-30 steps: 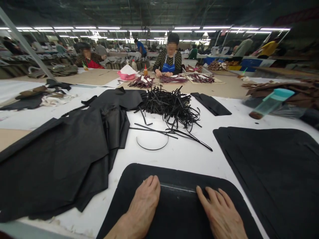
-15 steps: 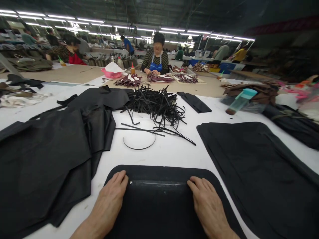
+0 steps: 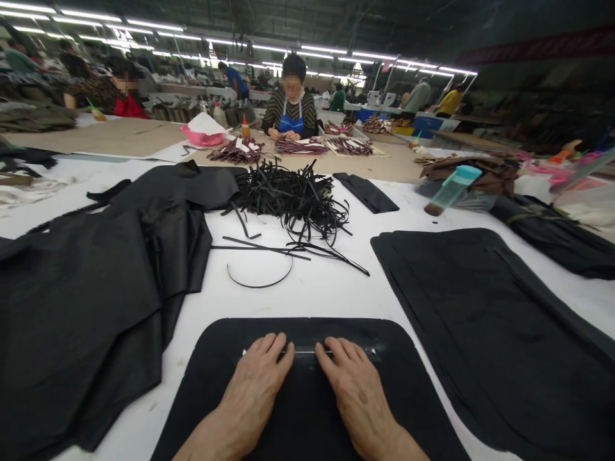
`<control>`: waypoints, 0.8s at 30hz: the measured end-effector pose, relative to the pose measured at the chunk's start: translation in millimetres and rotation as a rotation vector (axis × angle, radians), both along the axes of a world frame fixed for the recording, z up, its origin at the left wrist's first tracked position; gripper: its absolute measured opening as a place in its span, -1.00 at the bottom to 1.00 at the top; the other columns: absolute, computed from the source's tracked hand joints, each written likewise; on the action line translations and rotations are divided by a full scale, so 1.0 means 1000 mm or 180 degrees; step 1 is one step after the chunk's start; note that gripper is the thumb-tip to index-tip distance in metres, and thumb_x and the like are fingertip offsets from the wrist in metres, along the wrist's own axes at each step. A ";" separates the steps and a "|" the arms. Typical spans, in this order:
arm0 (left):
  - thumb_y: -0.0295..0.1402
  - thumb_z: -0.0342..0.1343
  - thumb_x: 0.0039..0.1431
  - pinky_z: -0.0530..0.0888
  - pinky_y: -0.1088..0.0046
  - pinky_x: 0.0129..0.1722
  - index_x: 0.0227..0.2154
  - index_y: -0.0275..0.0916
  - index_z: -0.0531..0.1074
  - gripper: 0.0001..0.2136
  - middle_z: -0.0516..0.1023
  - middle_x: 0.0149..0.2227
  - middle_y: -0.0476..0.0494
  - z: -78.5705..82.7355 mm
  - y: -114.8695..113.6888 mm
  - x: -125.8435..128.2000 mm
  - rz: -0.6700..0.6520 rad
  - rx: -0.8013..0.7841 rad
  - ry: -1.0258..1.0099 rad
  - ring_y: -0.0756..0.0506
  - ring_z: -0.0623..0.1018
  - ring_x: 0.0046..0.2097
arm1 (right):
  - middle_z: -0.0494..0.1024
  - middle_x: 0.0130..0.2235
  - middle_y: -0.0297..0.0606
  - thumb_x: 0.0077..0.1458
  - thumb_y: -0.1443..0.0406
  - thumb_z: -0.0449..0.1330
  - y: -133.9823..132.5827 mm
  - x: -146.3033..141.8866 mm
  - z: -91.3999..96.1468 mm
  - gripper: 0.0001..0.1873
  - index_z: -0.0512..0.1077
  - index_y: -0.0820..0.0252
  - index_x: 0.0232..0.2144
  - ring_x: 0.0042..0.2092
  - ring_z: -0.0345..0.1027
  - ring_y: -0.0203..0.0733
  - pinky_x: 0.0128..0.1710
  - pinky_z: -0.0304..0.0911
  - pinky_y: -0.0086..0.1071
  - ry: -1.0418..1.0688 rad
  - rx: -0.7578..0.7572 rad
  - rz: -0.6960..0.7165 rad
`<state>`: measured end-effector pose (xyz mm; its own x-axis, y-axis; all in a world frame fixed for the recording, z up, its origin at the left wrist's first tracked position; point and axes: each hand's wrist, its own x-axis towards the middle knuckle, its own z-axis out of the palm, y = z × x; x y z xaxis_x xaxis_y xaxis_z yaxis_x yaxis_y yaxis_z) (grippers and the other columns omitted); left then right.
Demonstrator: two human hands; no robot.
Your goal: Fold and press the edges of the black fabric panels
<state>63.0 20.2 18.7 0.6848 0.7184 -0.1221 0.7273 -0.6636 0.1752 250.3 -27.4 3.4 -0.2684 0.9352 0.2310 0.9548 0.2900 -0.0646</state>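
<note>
A black rounded-corner panel (image 3: 211, 378), leather-like, lies flat on the white tabletop in front of me. Across its upper part runs a thin pale, shiny line (image 3: 303, 351) with small white marks near its ends. My left hand (image 3: 259, 387) rests on the panel just left of the middle, fingers stretched out and tips on the line. To the right of the middle, my right hand (image 3: 353, 387) lies in the same way, fingers extended over the line. A short gap separates the two thumbs. Neither hand grips anything.
Black material pieces (image 3: 81, 307) lie overlapped at left. A tangled heap of black strips (image 3: 288, 195) sits ahead, loose strips before it. Stacked black panels (image 3: 456, 288) lie at right, below a teal-capped bottle (image 3: 451, 191). A person (image 3: 291, 102) works across the table.
Both hands have slid inward along the pale line, from the panel's two sides toward its middle. The view has shifted slightly to the right.
</note>
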 end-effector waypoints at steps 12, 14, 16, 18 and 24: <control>-0.68 -0.18 0.01 0.34 0.19 0.09 -0.02 -0.29 0.32 -0.53 0.42 0.03 -0.23 0.000 -0.018 -0.014 -0.0012 0.0422 -0.0629 -0.19 0.36 0.08 | 0.44 -0.22 -0.23 0.08 0.56 0.02 0.020 0.005 0.035 -0.73 0.42 0.17 -0.34 -0.18 0.29 -0.15 -0.17 0.22 -0.31 0.0205 -0.0410 -0.0290; -0.60 -0.14 0.04 0.33 0.18 0.10 0.03 -0.30 0.27 -0.56 0.40 0.06 -0.26 -0.011 -0.025 -0.010 -0.0583 0.0490 -0.1008 -0.20 0.34 0.11 | 0.43 -0.20 -0.24 0.10 0.52 0.05 0.034 0.003 0.039 -0.77 0.40 0.15 -0.28 -0.17 0.29 -0.16 -0.17 0.21 -0.32 0.0271 -0.0529 -0.0232; -0.52 -0.10 0.06 0.30 0.19 0.12 0.06 -0.30 0.23 -0.56 0.33 0.12 -0.27 -0.024 -0.031 -0.006 -0.1067 0.0441 -0.1174 -0.21 0.29 0.15 | 0.43 -0.17 -0.25 0.08 0.47 0.12 0.048 0.000 0.041 -0.78 0.39 0.14 -0.22 -0.15 0.28 -0.16 -0.17 0.19 -0.33 0.0287 -0.0703 -0.0169; -0.48 -0.08 0.07 0.28 0.18 0.14 0.08 -0.28 0.20 -0.55 0.28 0.16 -0.28 -0.031 -0.032 -0.005 -0.1225 0.0356 -0.1155 -0.22 0.24 0.19 | 0.43 -0.19 -0.25 0.04 0.43 0.18 0.059 0.000 0.040 -0.77 0.38 0.14 -0.20 -0.14 0.28 -0.15 -0.17 0.17 -0.32 0.0239 -0.0857 -0.0141; -0.52 -0.07 0.07 0.17 0.18 0.20 0.13 -0.23 0.13 -0.50 0.18 0.22 -0.21 -0.026 -0.026 -0.011 -0.1039 0.0236 -0.1067 -0.19 0.13 0.25 | 0.42 -0.36 -0.36 0.02 0.30 0.24 0.076 0.013 0.043 -0.92 0.38 0.15 -0.43 -0.25 0.27 -0.22 -0.26 0.10 -0.39 0.0254 -0.1147 0.0059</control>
<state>52.4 -6.2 -7.8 0.8692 0.4575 0.1877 0.3901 -0.8676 0.3083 263.2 48.7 46.1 -0.2805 0.9555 -0.0915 0.9375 0.2522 -0.2398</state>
